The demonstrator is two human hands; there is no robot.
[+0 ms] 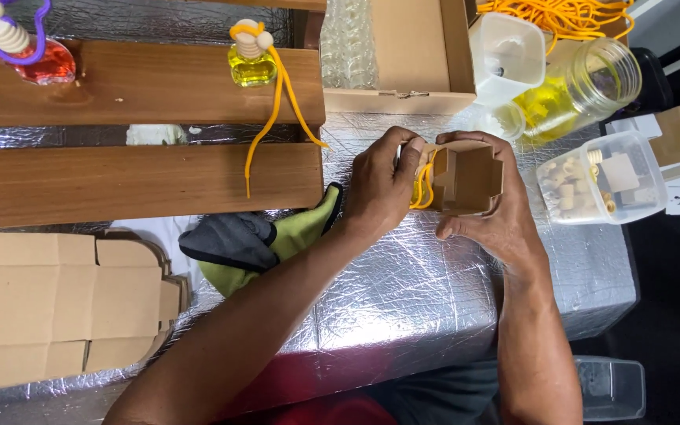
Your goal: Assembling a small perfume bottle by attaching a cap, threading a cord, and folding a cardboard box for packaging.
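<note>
Both hands close around a small cardboard box (470,179), held just above the foil-covered table (426,291). The right hand (491,212) cradles the box from beneath and behind, fingers wrapped over its far edge; the left hand (379,185) pinches the box's open left end, where a loop of yellow cord (422,189) spills out between the fingertips.

Taking the box as the landmark: just beyond it lies an open carton (411,55), and beyond and to its right a glass jar of yellow liquid (584,86) lies tipped. Right of the box, close to the table's edge, sits a clear tub of wooden beads (600,177). Left of it lies a green and grey glove (265,240), then two wooden planks (119,126) bearing a yellow bottle (251,63) and a red bottle (40,59). Nearer the person, bare foil lies open; flat cardboard blanks (56,307) lie far left.
</note>
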